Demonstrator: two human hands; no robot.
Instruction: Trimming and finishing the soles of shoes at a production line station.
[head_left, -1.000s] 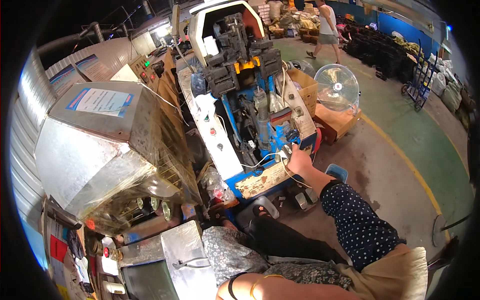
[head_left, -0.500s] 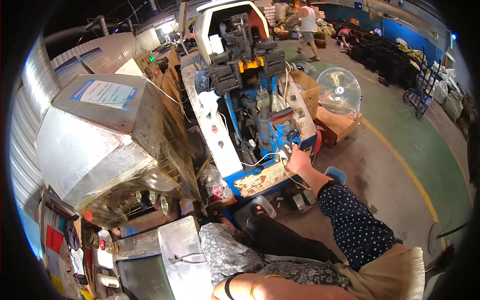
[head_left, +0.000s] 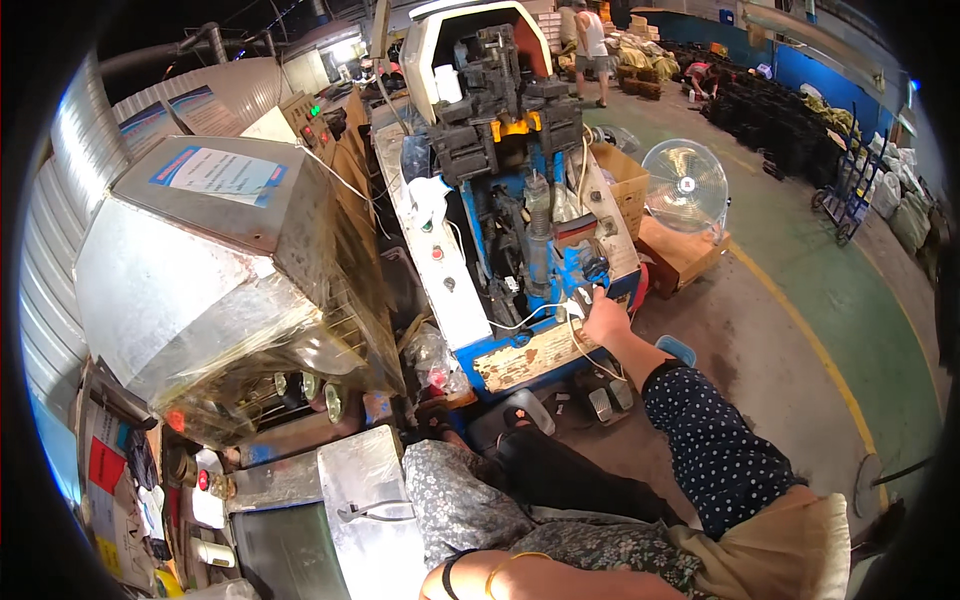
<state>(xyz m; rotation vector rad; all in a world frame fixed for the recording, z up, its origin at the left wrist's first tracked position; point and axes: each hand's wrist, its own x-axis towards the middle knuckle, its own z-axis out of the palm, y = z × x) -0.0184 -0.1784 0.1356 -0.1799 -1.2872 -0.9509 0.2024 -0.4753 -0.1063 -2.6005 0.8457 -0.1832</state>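
My right hand [head_left: 604,321] reaches to the front right corner of a blue-and-white machine [head_left: 505,374]. Its fingers close around a small pale piece [head_left: 577,304] with a white cord; the grip hides most of it, so its kind is unclear. Just behind the fingers is a blue-painted fitting [head_left: 582,266] with a dark knob. The right sleeve is dark with white dots. My left forearm [head_left: 590,580], with a black band and a gold-coloured bracelet, lies across my lap at the lower edge; its hand is out of the picture.
Pliers [head_left: 372,511] lie on a metal surface beside my lap. A metal hood [head_left: 190,265] wrapped in plastic stands to the left. Foot pedals [head_left: 608,402] are on the floor under the machine. A round fan [head_left: 686,186] stands at right; people and dark piles are farther back.
The view has shifted slightly, so the machine appears a little farther right. My right hand stays at the same corner, its fingers slightly moved. A person in the background has moved left.
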